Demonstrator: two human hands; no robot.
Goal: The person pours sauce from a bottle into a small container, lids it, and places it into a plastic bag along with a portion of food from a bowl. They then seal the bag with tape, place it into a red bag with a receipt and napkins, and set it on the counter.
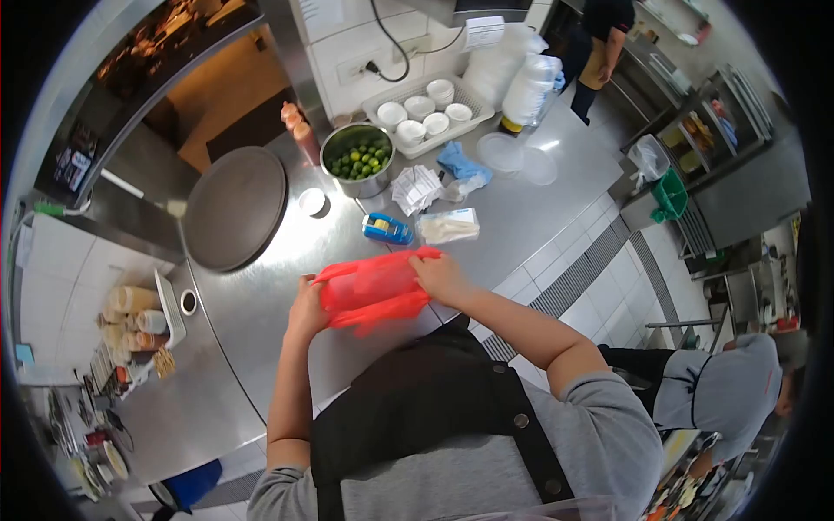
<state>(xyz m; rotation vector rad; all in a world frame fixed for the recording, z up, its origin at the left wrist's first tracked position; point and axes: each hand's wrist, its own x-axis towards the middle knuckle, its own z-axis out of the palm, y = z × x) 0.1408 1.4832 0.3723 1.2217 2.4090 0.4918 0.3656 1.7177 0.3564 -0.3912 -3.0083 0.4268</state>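
A bright red plastic bag (372, 286) is stretched between my two hands above the near part of the steel counter. Something paler shows faintly through its film, but I cannot make out what. My left hand (307, 306) grips the bag's left end, its fingers closed at the edge. At the right end, the fingers of my right hand (441, 280) pinch the plastic. Just beyond the bag are a blue tape dispenser (387, 228) and a clear pack of pale wrapped items (448, 227).
Farther back on the counter (261, 304) stand a pot of limes (357, 162), a round dark tray (234, 208), a basket of white cups (427, 113) and clear lids (501, 154). One person (719, 391) is close on my right; another (599, 48) stands at the back.
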